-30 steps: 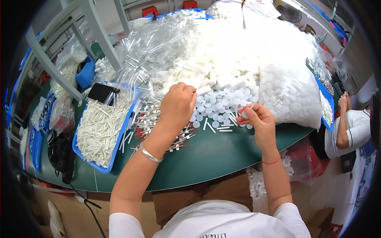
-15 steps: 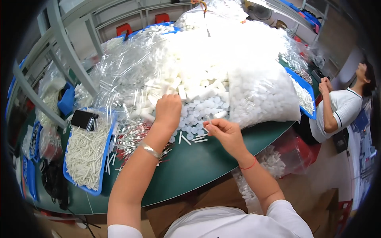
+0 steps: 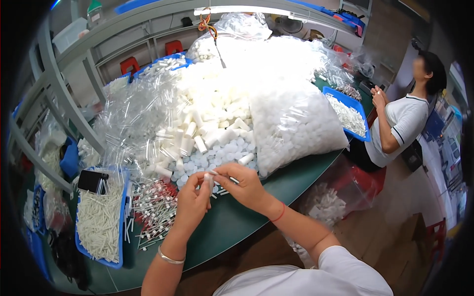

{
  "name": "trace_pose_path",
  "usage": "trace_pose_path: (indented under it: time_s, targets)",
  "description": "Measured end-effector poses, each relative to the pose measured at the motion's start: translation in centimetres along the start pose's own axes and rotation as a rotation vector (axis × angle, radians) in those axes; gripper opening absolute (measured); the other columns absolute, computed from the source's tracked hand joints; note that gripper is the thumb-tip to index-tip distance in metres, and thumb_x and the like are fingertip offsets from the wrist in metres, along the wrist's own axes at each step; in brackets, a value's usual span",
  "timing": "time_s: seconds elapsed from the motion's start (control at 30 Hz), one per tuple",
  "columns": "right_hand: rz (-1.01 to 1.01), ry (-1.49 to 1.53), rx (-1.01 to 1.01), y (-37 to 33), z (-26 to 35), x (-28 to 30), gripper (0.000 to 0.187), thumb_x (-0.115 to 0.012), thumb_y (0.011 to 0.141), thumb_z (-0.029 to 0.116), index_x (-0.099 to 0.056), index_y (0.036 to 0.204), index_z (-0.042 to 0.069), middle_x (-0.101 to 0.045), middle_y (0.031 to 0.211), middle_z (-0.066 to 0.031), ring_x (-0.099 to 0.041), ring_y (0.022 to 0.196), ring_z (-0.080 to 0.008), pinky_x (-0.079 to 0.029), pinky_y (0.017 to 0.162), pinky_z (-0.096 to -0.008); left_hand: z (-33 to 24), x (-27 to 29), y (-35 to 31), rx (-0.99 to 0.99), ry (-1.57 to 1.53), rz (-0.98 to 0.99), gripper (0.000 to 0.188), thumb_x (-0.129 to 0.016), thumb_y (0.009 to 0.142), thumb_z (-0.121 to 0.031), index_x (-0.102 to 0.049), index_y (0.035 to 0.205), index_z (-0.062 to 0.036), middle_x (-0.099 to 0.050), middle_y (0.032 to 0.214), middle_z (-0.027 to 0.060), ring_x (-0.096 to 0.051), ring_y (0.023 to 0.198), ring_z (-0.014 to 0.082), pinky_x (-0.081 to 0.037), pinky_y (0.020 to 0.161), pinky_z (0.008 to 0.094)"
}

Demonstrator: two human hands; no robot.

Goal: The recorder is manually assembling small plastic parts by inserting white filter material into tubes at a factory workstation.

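Observation:
My left hand (image 3: 193, 201) is closed around a small white cylinder (image 3: 209, 181), held upright over the near edge of the pile. Close against it, my right hand (image 3: 242, 183) pinches a small pale piece (image 3: 214, 172) at the cylinder's top; its exact kind is too small to tell. Beyond both hands lie translucent round discs (image 3: 224, 154) and a heap of white cylinders (image 3: 200, 143). A few thin white sticks (image 3: 222, 193) lie on the green table (image 3: 232, 217) under my right hand.
A blue tray of thin white sticks (image 3: 101, 227) stands at left, a dark box (image 3: 92, 181) on it. Beside it lie white-tipped thin rods (image 3: 157, 209). A full plastic bag (image 3: 296, 128) sits at right, with another blue tray (image 3: 353, 121) and a seated person (image 3: 405, 118) beyond.
My left hand has come back from the heap with a white cylinder and now meets my right hand. The whole view has shifted.

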State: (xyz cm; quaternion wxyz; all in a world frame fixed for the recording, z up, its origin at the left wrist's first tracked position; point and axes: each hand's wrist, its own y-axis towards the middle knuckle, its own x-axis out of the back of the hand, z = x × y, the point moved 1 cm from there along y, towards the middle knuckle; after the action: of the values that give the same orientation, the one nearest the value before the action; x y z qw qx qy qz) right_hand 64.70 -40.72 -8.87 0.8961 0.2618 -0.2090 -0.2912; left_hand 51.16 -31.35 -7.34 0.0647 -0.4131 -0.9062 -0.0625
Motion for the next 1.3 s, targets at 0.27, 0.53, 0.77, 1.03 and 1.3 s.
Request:
trace_pose_path:
  time_s: [0.27,0.53,0.77,1.03,1.3]
  targets:
    - [0.047,-0.117,0.123,-0.8,1.1,-0.4,0.015,-0.068,0.084,0.002,-0.066,0.099,0.002,-0.066,0.088,-0.0114,-0.064,0.077,-0.0248,-0.051,0.069,-0.0317,2.3,0.7,-1.1,0.051,-0.21,0.055,0.034,-0.064,0.092,-0.012,-0.06,0.124,-0.0008,-0.066,0.096,0.0038,-0.054,0.061,0.0036,-0.045,0.051,0.0182]
    - [0.081,-0.162,0.153,-1.3,-0.1,-1.5,0.014,-0.067,0.083,0.002,-0.065,0.097,0.002,-0.064,0.086,-0.0123,-0.063,0.077,-0.0286,-0.051,0.067,-0.0341,3.4,1.5,-1.8,0.192,-0.393,0.062,0.033,-0.06,0.095,-0.018,-0.061,0.124,-0.0012,-0.066,0.094,0.0044,-0.057,0.063,0.0073,-0.05,0.056,0.0206]
    - [0.233,-0.189,0.153,-1.3,0.2,0.8,0.016,-0.072,0.079,-0.001,-0.068,0.095,0.001,-0.067,0.093,-0.0126,-0.066,0.08,-0.0252,-0.053,0.071,-0.0319,4.4,1.6,-1.4,0.267,-0.423,0.174,0.034,-0.059,0.096,-0.024,-0.064,0.12,-0.0014,-0.068,0.092,0.0049,-0.057,0.06,0.007,-0.047,0.052,0.0194]
    - [0.395,-0.53,0.311,-0.6,-0.2,1.2,0.027,-0.065,0.077,-0.003,-0.067,0.102,0.005,-0.064,0.091,-0.0115,-0.061,0.082,-0.0289,-0.051,0.073,-0.038,4.0,1.7,-1.8,0.237,-0.252,0.082,0.036,-0.066,0.09,-0.016,-0.063,0.121,0.003,-0.066,0.083,0.0034,-0.059,0.059,0.0065,-0.05,0.052,0.0204]
    - [0.539,-0.405,0.195,0.0,2.0,-0.4,0.035,-0.068,0.077,-0.001,-0.061,0.11,0.002,-0.063,0.094,-0.0123,-0.059,0.081,-0.0316,-0.049,0.073,-0.0379,3.2,1.8,-1.7,0.249,-0.308,0.041,0.05,-0.069,0.088,-0.014,-0.049,0.129,0.0044,-0.063,0.08,0.0051,-0.06,0.058,0.0097,-0.05,0.049,0.0218]
